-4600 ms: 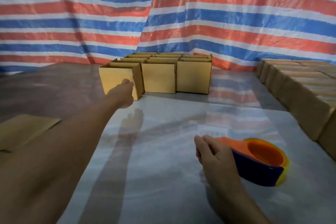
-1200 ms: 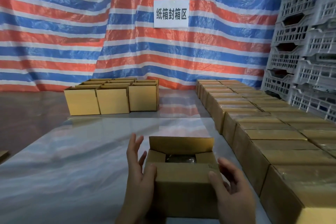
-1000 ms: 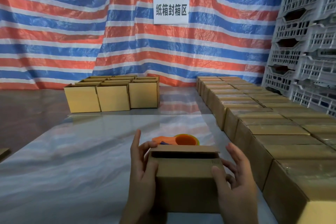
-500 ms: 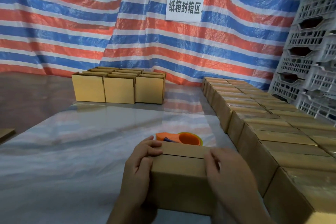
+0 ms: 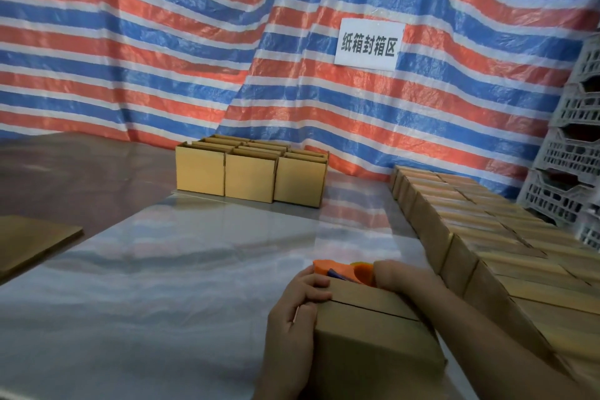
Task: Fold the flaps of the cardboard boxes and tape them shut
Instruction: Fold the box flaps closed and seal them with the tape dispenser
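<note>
On grey counter [image 5: 162, 302]: brown cardboard box [image 5: 373, 334], flaps folded, gripped by left hand [image 5: 295, 305]; right hand [image 5: 401, 276] at orange tape dispenser [image 5: 334, 268], grip unclear. Behind: white paper sign [image 5: 368, 44] reading "纸箱封箱区".

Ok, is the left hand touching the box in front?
Touching. The head view shows the left hand gripping the left edge of the box, its fingers curled over onto the closed top flaps.

Behind the cardboard box [image 5: 373, 331], the orange tape dispenser [image 5: 331, 267] shows only its top; the box and the right hand [image 5: 401, 276] cover the rest. That hand's fingers are hidden past the box's far edge, so its grip cannot be told.
</note>
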